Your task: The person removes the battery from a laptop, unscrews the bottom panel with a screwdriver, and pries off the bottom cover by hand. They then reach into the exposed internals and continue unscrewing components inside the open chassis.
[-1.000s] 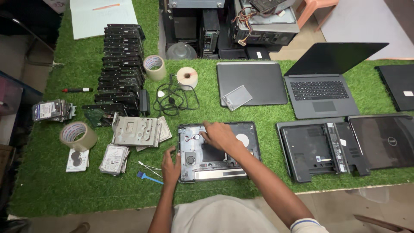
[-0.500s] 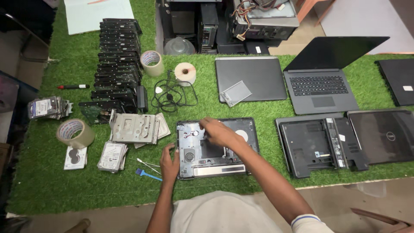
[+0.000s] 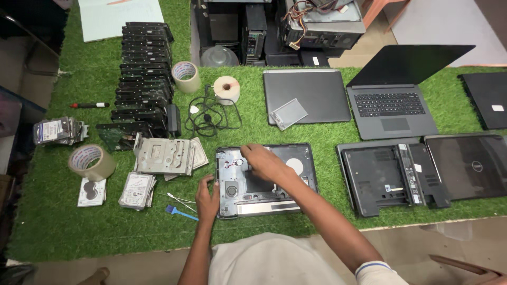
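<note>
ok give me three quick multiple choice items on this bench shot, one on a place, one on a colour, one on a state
1. Where does the left hand rest?
A. on the left edge of the opened laptop base
B. on a tape roll
C. on the red marker

2. What colour is the handle of the small brush beside that hand?
A. yellow
B. blue
C. white

3. How does the grey laptop at the upper right stand?
A. lid shut
B. lid open, screen dark
C. upside down

Answers:
1 A, the left hand lies against the left edge of the opened laptop base, while the right hand reaches inside it.
2 B, the brush shows a blue handle on the green mat.
3 B, its keyboard is visible and the raised screen is black.
</note>
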### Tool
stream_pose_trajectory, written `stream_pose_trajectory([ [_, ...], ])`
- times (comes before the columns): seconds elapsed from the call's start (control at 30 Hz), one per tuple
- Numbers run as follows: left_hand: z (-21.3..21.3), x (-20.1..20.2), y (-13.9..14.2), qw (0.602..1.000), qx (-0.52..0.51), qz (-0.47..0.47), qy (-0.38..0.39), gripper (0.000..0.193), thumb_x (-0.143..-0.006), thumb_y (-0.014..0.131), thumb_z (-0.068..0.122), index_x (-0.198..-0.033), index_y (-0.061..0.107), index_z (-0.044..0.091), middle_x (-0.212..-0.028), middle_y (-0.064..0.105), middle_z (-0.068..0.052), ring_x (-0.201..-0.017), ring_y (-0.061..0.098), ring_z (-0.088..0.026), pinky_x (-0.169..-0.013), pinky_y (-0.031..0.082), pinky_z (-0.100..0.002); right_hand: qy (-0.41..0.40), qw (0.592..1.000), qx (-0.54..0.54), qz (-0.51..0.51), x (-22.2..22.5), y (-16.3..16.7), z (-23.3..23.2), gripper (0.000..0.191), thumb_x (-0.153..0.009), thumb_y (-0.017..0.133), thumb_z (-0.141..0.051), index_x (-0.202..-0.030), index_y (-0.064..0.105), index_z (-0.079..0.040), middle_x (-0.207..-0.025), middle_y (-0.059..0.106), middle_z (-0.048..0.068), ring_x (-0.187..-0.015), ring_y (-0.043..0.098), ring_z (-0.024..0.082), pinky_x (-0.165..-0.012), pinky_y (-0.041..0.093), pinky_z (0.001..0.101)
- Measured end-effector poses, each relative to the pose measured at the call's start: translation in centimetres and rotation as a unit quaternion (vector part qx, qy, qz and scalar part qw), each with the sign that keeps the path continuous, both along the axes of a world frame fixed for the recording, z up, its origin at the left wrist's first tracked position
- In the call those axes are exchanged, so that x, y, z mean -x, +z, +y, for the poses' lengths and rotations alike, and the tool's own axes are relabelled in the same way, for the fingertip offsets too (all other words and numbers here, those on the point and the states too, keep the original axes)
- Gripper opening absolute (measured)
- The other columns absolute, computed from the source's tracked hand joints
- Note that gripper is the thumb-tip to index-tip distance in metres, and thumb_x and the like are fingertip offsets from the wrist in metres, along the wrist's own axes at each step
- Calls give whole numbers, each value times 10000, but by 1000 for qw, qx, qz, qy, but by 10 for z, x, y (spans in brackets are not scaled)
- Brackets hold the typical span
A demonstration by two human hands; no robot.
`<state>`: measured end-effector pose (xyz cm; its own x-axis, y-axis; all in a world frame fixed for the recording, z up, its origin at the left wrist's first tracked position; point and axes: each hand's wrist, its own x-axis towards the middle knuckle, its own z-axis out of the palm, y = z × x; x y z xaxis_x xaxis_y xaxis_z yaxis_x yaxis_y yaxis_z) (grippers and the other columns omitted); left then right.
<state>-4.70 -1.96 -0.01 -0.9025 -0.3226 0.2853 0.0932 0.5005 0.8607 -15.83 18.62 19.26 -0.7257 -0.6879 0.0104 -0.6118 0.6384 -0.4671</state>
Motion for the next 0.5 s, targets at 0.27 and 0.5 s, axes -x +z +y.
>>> stream_pose_trajectory([
  [0.27, 0, -1, 3, 1000, 1, -12, 0, 242, -944, 646, 100, -1151, 594, -13, -1216, 677, -218, -1134, 658, -406, -964, 506, -458, -47, 994, -91, -28, -1, 1, -3, 395, -902, 722, -222, -1154, 532, 16, -941, 682, 250, -887, 669, 483, -748, 536, 566],
  [0.5, 1, 0, 5, 1000, -2, -2, -1, 238, -954, 643, 107, -1152, 590, -14, -1218, 675, -218, -1138, 658, -407, -971, 509, -459, -96, 991, -83, 37, -3, -17, -6, 352, -1005, 620, -353, -1050, 607, -4, -753, 692, 239, -762, 693, 466, -684, 548, 569],
])
